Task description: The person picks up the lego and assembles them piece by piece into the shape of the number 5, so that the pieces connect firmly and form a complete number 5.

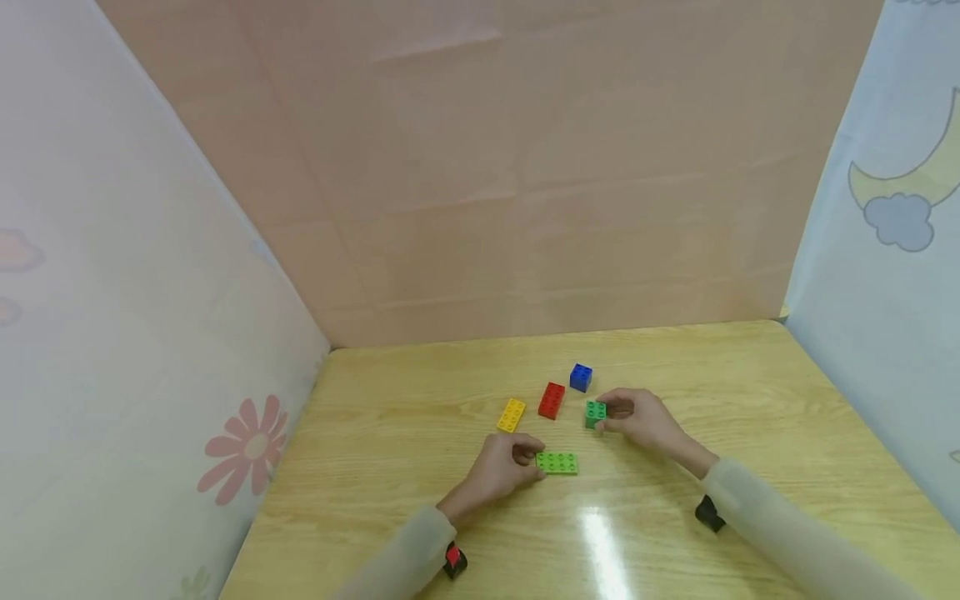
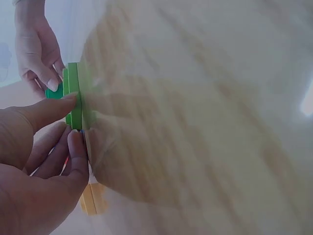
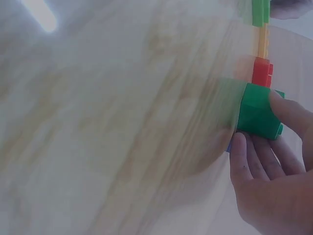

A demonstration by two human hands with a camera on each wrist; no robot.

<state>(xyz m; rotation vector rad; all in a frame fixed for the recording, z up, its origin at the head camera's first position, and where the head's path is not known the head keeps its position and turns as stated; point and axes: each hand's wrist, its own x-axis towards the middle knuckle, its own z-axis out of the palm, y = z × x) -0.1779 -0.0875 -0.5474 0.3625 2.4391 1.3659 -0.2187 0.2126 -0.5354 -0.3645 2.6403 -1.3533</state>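
In the head view my left hand [image 1: 504, 463] pinches the left end of a flat light green toy brick [image 1: 557, 463], which lies on the wooden table. Its thumb shows against one long side of that brick [image 2: 73, 105] in the left wrist view. My right hand [image 1: 639, 419] holds a taller dark green brick [image 1: 595, 414] between thumb and fingers, gripping it from the right. The right wrist view shows this brick [image 3: 259, 111] standing on the tabletop with its studs toward the palm side. Just beyond both hands lie a yellow brick [image 1: 512, 415], a red brick [image 1: 551, 401] and a blue brick [image 1: 581, 377].
A pale wood table [image 1: 390, 417] carries all the bricks, with a bright light reflection near its front. Brown sheeting [image 1: 525, 208] closes off the back. Patterned white panels stand at the left [image 1: 150, 292] and right [image 1: 885, 333].
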